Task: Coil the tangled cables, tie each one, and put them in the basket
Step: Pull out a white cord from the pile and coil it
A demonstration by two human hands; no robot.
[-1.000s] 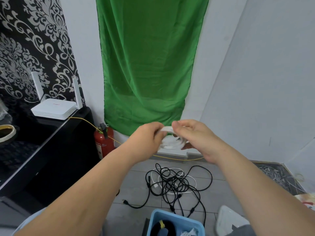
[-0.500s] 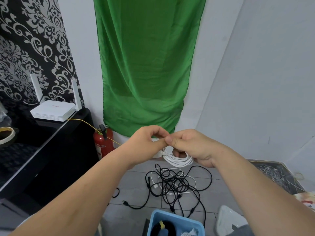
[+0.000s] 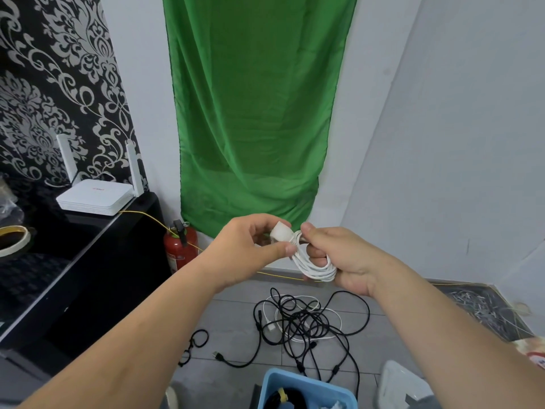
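Note:
A coiled white cable (image 3: 314,265) hangs in front of me, looped around the fingers of my right hand (image 3: 339,256). My left hand (image 3: 250,250) pinches a white band of tape or tie (image 3: 281,232) at the top of that coil, thumb and fingers closed on it. Below, on the grey tiled floor, lies a tangle of black and white cables (image 3: 303,323). A blue basket (image 3: 306,392) sits at the bottom edge, with a coiled black cable bound in yellow inside it.
A black desk (image 3: 67,270) on the left carries a white router (image 3: 94,197) and a tape roll (image 3: 13,240). A red fire extinguisher (image 3: 180,249) stands by the wall under a green cloth. Small black ties (image 3: 194,345) lie on the floor. A white object (image 3: 401,385) stands right of the basket.
My hands have parted slightly and turned the coil; the white band at its top now shows between my left fingers. The coil hangs lower in my right hand.

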